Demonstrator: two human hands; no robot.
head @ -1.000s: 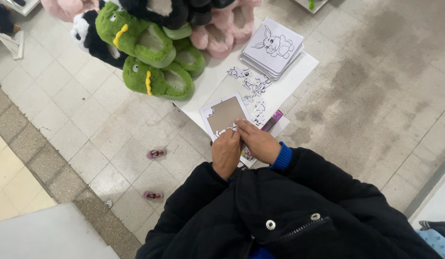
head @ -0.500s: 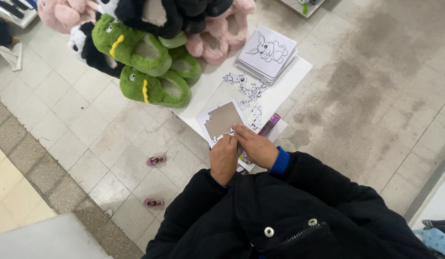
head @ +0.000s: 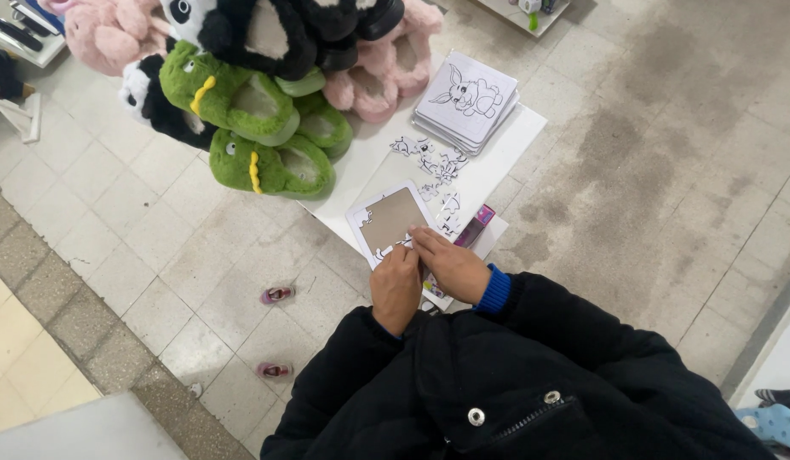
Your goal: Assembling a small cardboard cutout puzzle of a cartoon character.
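Puzzle tray: rectangular, white-bordered with a brown inner bed, flat on the near end of a white tabletop. Long axis on a diagonal, from lower left near the hands to upper right toward the loose pieces; near short edge partly under the fingers. A few white pieces seated along the tray's near and left edges.

Left hand: back up, fingers curled narrow, fingertips pressed on a small piece at the tray's near edge. Grip or mere press: cannot tell.

Right hand: just beside the left, touching it, fingers extended and close together, tips on the same near edge of the tray. Blue cuff visible below a black jacket sleeve.

Loose puzzle pieces: scattered on the tabletop beyond the tray, between it and a stack of puzzle boards with a line-drawn rabbit on top, well apart from the hands.

Purple box: just right of the tray, near the right hand.

Green plush slippers and pink ones: piled at the far left of the table.
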